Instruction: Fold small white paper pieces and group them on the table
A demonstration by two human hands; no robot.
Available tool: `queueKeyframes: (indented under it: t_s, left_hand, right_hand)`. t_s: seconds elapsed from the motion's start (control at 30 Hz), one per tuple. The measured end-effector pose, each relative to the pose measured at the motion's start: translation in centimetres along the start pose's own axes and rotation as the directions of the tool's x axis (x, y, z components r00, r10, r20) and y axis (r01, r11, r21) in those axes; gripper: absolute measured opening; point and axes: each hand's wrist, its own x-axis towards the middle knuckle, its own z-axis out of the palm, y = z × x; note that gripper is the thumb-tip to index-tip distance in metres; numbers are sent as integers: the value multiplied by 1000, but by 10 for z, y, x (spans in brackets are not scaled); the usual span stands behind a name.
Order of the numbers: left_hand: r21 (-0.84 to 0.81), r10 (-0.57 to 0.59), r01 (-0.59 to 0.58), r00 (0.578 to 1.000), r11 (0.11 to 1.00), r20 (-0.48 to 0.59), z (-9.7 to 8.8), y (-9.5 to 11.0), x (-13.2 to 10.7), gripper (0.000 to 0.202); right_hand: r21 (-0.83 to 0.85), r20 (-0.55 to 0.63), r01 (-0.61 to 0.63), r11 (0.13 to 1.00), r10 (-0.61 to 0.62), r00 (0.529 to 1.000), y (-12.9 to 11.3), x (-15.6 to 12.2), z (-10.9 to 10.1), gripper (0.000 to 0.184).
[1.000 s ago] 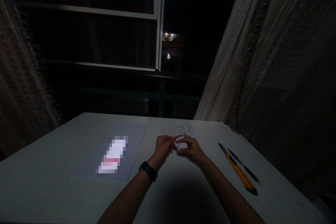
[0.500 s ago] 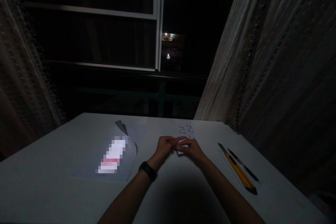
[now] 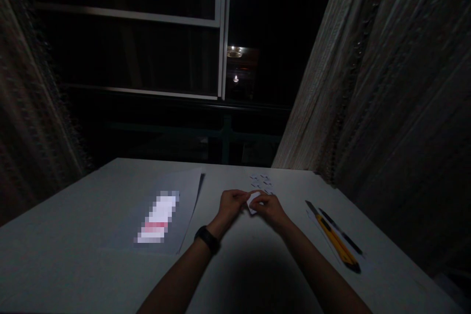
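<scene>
Between my hands is a small white piece of paper (image 3: 253, 201), lifted slightly and tilted above the table. My left hand (image 3: 232, 203), with a black band on the wrist, has its fingers closed at the paper's left edge. From the other side my right hand (image 3: 270, 208) pinches the same piece between thumb and fingers. Just beyond my fingertips lie several small folded paper pieces (image 3: 260, 183), grouped in rows. Their exact folds are too dim to tell.
The white table (image 3: 66, 225) carries white paper sheets (image 3: 187, 196) on the left, partly pixelated. At the right lie a yellow utility knife (image 3: 336, 243) with blade out and a dark pen (image 3: 340, 230). Curtains (image 3: 312, 88) hang beside a dark window (image 3: 154, 54).
The curled corner of the top sheet at left has dropped and lies flatter. My fingers have shifted a little, and more of the small paper shows between them.
</scene>
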Motion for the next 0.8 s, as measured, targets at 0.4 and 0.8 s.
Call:
queueKeyframes:
  t_s: [0.4,0.8]
  left_hand:
    - [-16,-7,7,1000,1000,-15,-2,2,-1,37]
    - [31,-6,6,1000,999,5,0,1,-1,35]
  right_hand:
    - [55,128,78,995,-85,988,-4,1,-3,29]
    - [64,42,-57,996,54,998,4,0,2,19]
